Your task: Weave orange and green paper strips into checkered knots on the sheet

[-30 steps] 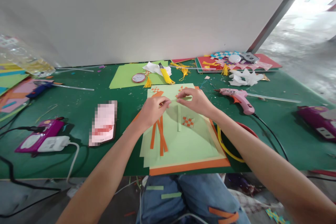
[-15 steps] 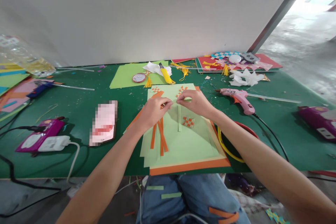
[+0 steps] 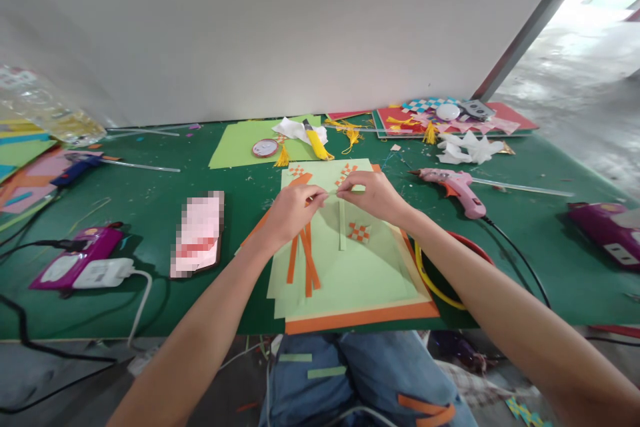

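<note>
Both hands are above the upper middle of the paper stack (image 3: pixel 380 277), fingertips close together. The left hand (image 3: pixel 295 212) is closed in a pinch, and so is the right hand (image 3: pixel 373 195); what lies between their fingers is too small to tell. On the stack, a green strip (image 3: pixel 342 230) lies just below the right hand, with a checkered piece (image 3: pixel 359 233) to its right. Orange strips (image 3: pixel 308 263) fan out on the stack's left side, near the left wrist.

An uneven pull with the fingertips could crease or tear anything thin caught there. If the left wrist drops, it could push the orange strips out of place; a sweep of the right hand could shift the green strip. To the right of the stack, the glue gun's cord (image 3: pixel 517 262) runs near the right forearm, so an outward elbow could snag it and drag the glue gun (image 3: pixel 453 188).

Compared with the first frame, the left fingertips sit slightly nearer the right ones, and more of the upper checkered piece (image 3: pixel 345 175) shows beyond the right hand. The papers around them look unmoved.
</note>
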The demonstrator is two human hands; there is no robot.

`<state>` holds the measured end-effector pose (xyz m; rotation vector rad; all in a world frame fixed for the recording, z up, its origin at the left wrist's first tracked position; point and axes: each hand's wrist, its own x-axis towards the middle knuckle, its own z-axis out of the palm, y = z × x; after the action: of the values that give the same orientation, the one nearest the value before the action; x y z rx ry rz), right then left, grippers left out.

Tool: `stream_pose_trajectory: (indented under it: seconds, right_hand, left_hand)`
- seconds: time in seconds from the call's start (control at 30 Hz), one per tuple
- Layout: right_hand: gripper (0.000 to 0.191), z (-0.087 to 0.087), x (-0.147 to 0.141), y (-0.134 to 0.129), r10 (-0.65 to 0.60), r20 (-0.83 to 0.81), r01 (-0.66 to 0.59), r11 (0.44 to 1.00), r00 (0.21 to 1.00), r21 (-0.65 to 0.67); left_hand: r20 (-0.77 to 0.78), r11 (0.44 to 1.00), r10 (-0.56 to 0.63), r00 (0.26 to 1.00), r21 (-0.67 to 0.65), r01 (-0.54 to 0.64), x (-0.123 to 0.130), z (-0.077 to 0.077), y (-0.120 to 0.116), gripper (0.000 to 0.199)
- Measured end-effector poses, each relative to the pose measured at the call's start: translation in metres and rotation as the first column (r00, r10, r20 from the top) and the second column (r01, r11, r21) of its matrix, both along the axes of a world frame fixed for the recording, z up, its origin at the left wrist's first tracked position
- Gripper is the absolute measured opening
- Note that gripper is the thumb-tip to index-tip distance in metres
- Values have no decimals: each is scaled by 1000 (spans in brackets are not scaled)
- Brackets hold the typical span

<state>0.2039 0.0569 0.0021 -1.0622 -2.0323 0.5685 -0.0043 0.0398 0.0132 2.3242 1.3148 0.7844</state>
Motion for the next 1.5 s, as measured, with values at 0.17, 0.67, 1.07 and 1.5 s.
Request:
stream_pose_trajectory:
  seconds: [0.17, 0.67, 1.07, 1.5]
  right_hand:
    - [9, 2, 1, 0, -28, 9, 28, 999, 1000, -15]
    - [12, 5, 5, 3, -262, 33, 264, 961, 965, -79]
    - [12, 2, 6, 5, -345, 30, 346, 933, 938, -97]
    - [9, 0, 6, 6, -352, 69, 358, 925, 933, -128]
  left_hand:
    - [3, 1000, 24, 1000, 3, -24, -1, 0, 2, 23]
    - [11, 981, 190, 982, 50, -190, -8, 4, 5, 25]
    - [-6, 968, 244, 970, 64, -243, -8, 4, 5, 24]
    - [-33, 964, 260, 965, 67, -258, -9, 4, 5, 24]
